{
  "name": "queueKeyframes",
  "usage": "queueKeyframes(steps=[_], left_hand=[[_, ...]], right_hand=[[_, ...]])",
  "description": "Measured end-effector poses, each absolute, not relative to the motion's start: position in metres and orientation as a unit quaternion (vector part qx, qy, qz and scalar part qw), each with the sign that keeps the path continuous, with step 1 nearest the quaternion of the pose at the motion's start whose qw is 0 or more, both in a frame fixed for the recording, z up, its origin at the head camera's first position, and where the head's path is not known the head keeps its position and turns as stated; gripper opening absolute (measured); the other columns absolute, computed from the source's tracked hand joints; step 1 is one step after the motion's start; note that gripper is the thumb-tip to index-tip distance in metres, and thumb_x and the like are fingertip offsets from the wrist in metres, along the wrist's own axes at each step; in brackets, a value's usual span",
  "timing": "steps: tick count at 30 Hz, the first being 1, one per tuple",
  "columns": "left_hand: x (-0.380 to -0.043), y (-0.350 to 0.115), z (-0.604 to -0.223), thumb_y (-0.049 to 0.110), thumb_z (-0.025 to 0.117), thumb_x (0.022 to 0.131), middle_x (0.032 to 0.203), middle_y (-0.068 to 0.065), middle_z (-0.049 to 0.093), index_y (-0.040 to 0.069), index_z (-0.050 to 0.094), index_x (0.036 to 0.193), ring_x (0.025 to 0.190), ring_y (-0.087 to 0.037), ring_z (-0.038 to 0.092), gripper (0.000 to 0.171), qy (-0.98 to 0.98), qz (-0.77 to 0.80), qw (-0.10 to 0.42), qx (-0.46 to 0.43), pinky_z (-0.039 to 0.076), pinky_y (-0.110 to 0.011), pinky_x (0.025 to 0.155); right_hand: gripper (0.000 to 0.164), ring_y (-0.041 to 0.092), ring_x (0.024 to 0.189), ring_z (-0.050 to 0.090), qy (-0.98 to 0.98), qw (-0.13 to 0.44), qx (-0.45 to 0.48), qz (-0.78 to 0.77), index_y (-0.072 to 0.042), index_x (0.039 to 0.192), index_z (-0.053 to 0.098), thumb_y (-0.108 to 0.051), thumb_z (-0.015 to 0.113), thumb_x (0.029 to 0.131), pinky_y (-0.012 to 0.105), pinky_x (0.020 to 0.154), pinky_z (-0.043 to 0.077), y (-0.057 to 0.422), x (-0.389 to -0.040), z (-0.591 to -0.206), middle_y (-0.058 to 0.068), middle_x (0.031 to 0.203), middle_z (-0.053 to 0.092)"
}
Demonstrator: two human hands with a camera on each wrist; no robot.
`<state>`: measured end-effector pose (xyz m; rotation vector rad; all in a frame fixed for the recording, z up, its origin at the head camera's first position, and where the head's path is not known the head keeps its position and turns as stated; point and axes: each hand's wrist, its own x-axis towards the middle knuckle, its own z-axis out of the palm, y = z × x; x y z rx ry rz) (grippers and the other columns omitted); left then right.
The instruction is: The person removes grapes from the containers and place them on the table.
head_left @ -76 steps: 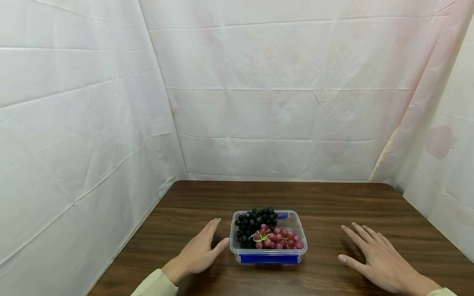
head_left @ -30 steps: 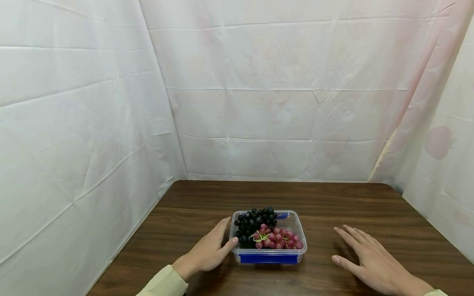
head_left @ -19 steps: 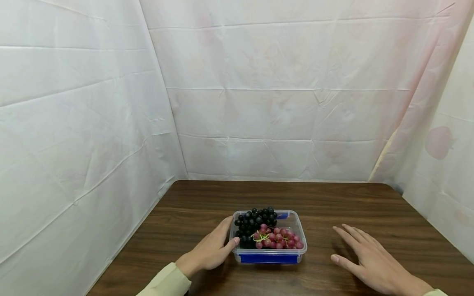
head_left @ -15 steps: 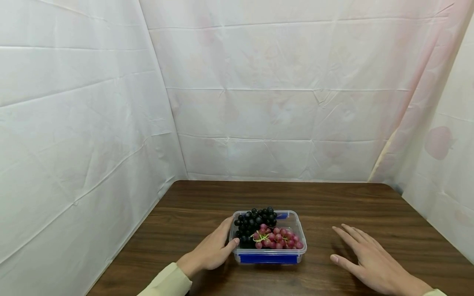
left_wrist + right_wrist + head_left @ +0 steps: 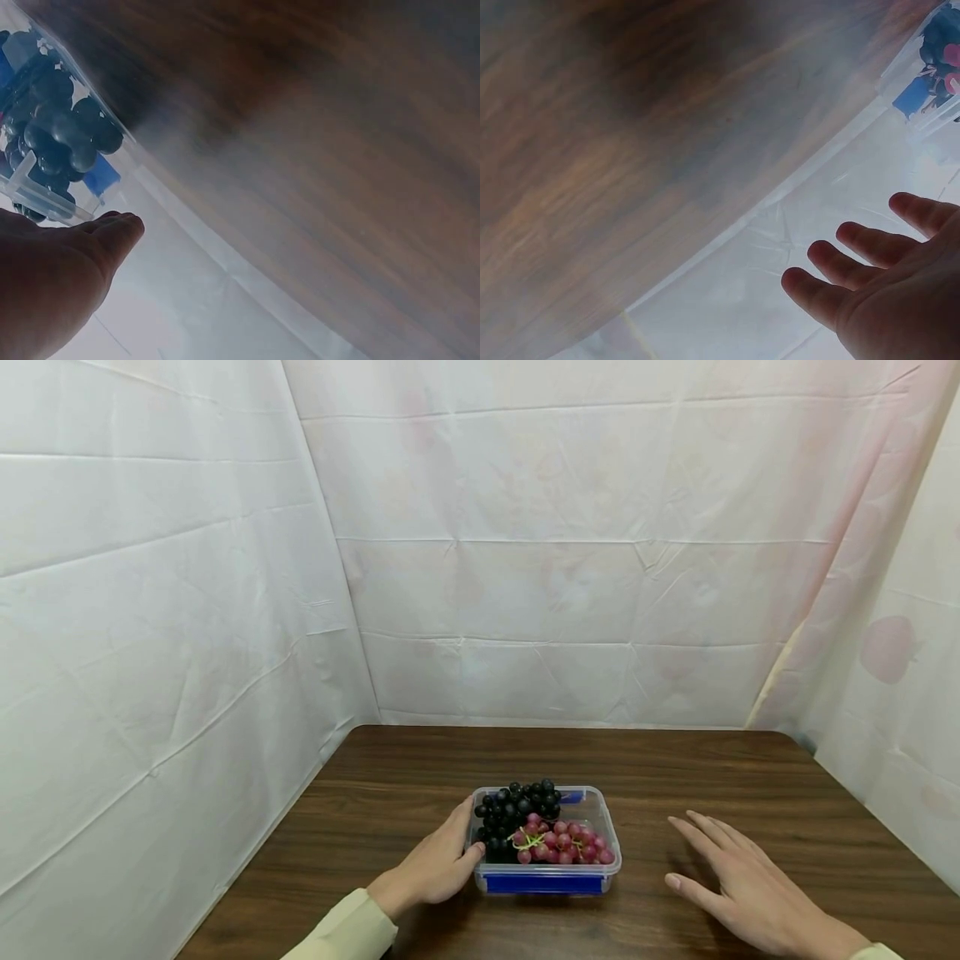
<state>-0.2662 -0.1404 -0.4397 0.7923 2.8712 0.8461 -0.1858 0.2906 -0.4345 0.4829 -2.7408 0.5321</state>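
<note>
Left hand (image 5: 435, 865), outstretched, touches box (image 5: 543, 884), right hand (image 5: 750, 887) spread.

No readable text, no legible labels, brands, numbers or signs

The left hand (image 5: 431, 867) extends forward and inward, its fingers (image 5: 120, 231) straight and close together, partly hiding one another; the thumb (image 5: 465, 862) stands apart, aimed inward. A pale yellow sleeve (image 5: 347, 930) ends at that wrist. The right hand (image 5: 753, 893), well apart from the left, shows its back to the head camera. Its fingers are straight and slightly spread, also aimed forward and inward.
</note>
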Motion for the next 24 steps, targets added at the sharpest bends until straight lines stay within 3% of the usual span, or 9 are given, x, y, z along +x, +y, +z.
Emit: queueKeyframes(steps=[10,24], left_hand=[[-0.264,-0.138,-0.437,0.027,0.041,0.107,0.17,-0.015,0.012,0.002,0.008,0.165,0.153,-0.028,0.023,0.072,0.929,0.272,0.028,0.248,0.028,-0.052,0.121],[-0.265,-0.138,-0.44,0.027,0.041,0.106,0.17,-0.016,0.014,0.003,0.007,0.165,0.153,-0.028,0.024,0.072,0.932,0.262,0.025,0.249,0.029,-0.052,0.12]], right_hand=[[0.071,0.045,0.138,0.042,-0.952,0.166,0.172,0.189,-0.027,0.157,0.044,-0.054,0.066,0.095,0.069,0.098,0.038,0.283,-0.186,-0.431,0.015,0.156,0.043],[0.069,0.043,0.137,0.046,-0.945,0.181,0.188,0.195,-0.025,0.155,0.046,-0.055,0.065,0.096,0.069,0.095,0.043,0.268,-0.19,-0.422,0.012,0.155,0.046]])
